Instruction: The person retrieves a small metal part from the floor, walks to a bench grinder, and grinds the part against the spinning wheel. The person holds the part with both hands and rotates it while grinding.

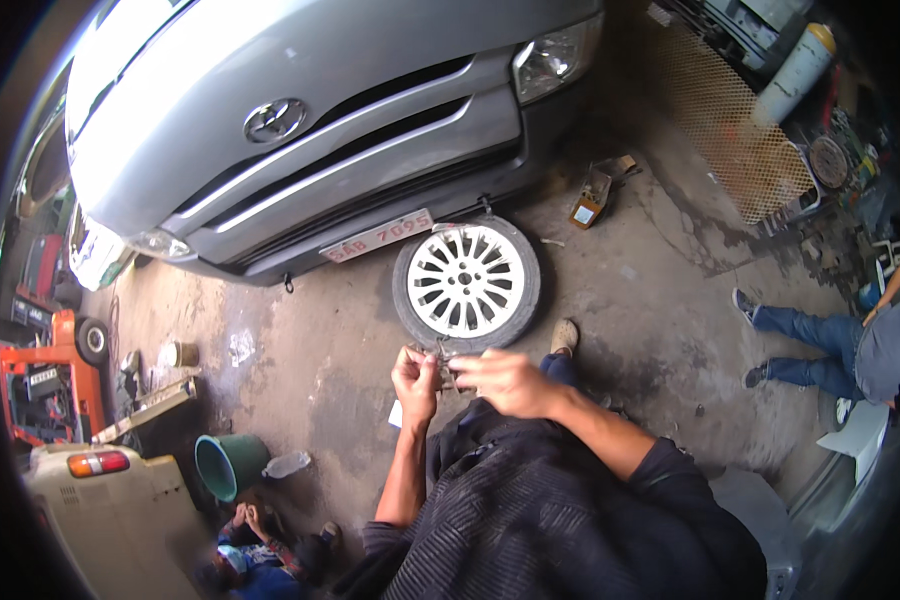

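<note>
My left hand [415, 382] is closed, its thumb against the bent fingers, in front of my body. Close beside it on the right is my right hand [502, 382], its fingers drawn together and pointing at the left one, a little blurred. Between the hands shows something small, thin and dark, too unclear to name. Just beyond them a car wheel [465, 281] with a white multi-spoke rim and black tyre lies flat on the concrete floor, its far edge by the front bumper of a silver van [360, 150].
An open box [590, 195] lies right of the wheel. At left are a green bucket [228, 467], a clear plastic bottle [287, 464] and an orange vehicle [55, 375]. One person [860, 350] is at right, another [260, 550] at lower left. A gas cylinder [795, 75] stands by mesh.
</note>
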### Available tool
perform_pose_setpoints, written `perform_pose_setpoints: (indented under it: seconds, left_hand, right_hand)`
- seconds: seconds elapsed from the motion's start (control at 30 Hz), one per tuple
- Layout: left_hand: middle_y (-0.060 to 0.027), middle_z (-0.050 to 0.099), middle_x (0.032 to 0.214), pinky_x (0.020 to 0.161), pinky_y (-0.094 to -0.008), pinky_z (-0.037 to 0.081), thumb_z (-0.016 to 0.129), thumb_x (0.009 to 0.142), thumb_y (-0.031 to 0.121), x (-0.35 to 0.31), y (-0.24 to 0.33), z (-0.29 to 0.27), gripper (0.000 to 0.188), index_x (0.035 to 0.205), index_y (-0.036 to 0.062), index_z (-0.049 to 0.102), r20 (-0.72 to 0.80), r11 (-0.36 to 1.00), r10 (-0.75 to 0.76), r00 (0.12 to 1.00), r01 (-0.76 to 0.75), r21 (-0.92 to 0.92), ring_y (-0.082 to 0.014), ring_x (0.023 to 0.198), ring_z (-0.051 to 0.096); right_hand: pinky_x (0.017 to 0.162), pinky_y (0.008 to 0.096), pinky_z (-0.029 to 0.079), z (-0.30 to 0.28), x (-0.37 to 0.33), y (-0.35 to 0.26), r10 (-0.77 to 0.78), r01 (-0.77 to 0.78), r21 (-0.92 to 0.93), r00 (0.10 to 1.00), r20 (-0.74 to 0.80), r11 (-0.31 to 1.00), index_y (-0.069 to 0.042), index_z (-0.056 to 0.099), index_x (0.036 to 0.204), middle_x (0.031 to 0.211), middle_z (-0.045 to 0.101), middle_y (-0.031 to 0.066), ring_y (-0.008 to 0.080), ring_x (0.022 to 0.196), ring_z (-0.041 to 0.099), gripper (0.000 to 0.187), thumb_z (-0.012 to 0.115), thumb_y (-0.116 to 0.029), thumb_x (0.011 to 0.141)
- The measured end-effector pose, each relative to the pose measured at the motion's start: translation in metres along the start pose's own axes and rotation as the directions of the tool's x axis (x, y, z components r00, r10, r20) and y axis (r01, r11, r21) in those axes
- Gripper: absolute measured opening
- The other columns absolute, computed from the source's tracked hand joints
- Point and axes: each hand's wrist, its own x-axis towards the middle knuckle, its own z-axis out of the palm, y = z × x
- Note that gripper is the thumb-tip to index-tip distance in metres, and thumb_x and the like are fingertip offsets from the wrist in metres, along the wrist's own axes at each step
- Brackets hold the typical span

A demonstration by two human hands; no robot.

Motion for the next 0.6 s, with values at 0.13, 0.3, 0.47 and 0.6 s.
perform_pose_setpoints:
  seconds: [0.13,0.3,0.47,0.6]
  left_hand:
    - [0.0017,0.046,0.055,0.041,-0.0203,0.03,0.057,0.088,0.006,-0.003,0.004,-0.02,0.021,0.076,0.007,0.04,0.12,0.997,-0.027,0.992,0.035,-0.068,-0.003,0.045,0.036]
    - [0.0006,0.049,0.057,0.045,-0.0203,0.033,0.06,0.084,0.007,-0.005,0.009,-0.025,0.017,0.075,0.004,0.046,0.143,0.995,0.09,0.986,-0.082,-0.061,-0.0041,0.048,0.04]
    - [0.0062,0.048,0.058,0.046,-0.0209,0.028,0.071,0.075,0.011,-0.01,0.046,-0.035,0.016,0.067,0.0013,0.061,0.408,0.933,-0.061,0.911,-0.092,0.347,-0.0017,0.052,0.037]
    - [0.0037,0.031,0.053,0.046,-0.0274,0.022,0.072,0.074,0.011,-0.017,0.067,-0.039,0.046,0.059,0.0079,0.029,0.617,0.931,-0.183,0.765,-0.067,0.359,-0.0063,0.051,0.028]
  right_hand:
    - [0.071,0.0272,0.047,0.022,0.011,0.05,0.561,-0.521,0.374,0.828,0.002,0.767,0.001,0.06,0.112,0.093,0.065,0.0063,0.0119,0.076,0.056,0.026,0.057,-0.013,0.089]
    - [0.07,0.0246,0.042,0.056,0.019,0.066,0.58,-0.673,0.195,0.724,0.373,0.714,0.001,0.064,0.091,0.076,0.06,0.0011,0.0085,0.075,0.051,0.024,0.055,-0.021,0.093]
    - [0.07,0.0337,0.049,0.034,0.031,0.04,0.626,-0.67,0.743,0.576,0.526,-0.008,-0.004,0.059,0.074,0.071,0.059,0.0054,0.0173,0.066,0.058,0.024,0.052,-0.018,0.092]
    - [0.069,0.0365,0.047,0.022,0.041,0.027,0.508,-0.486,0.766,0.573,0.643,-0.422,-0.009,0.049,0.068,0.056,0.044,0.0004,0.0222,0.065,0.057,0.028,0.05,-0.019,0.094]
